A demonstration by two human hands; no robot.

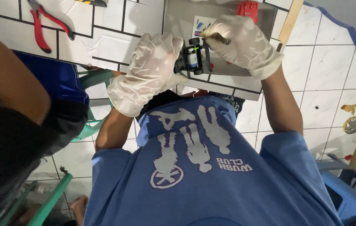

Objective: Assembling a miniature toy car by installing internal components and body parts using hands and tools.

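Observation:
Both my hands wear thin white gloves and work over a tiled tabletop. My left hand (153,69) grips a small black wheeled device (193,56) with a green and blue part inside, like a toy car chassis. My right hand (241,42) pinches a thin dark tool (219,38) whose tip meets the top of the device. Beneath them lies a grey board (178,16) with a small coloured sticker (199,25) on it. My blue printed shirt (194,167) fills the lower part of the view.
Red-handled pliers (44,23) lie on the white tiled tabletop (111,42) at the upper left. A red part (248,8) sits at the board's far edge. Another person's arm and dark sleeve (10,109) are at the left. A green chair (96,104) and blue stool (345,188) stand on the floor.

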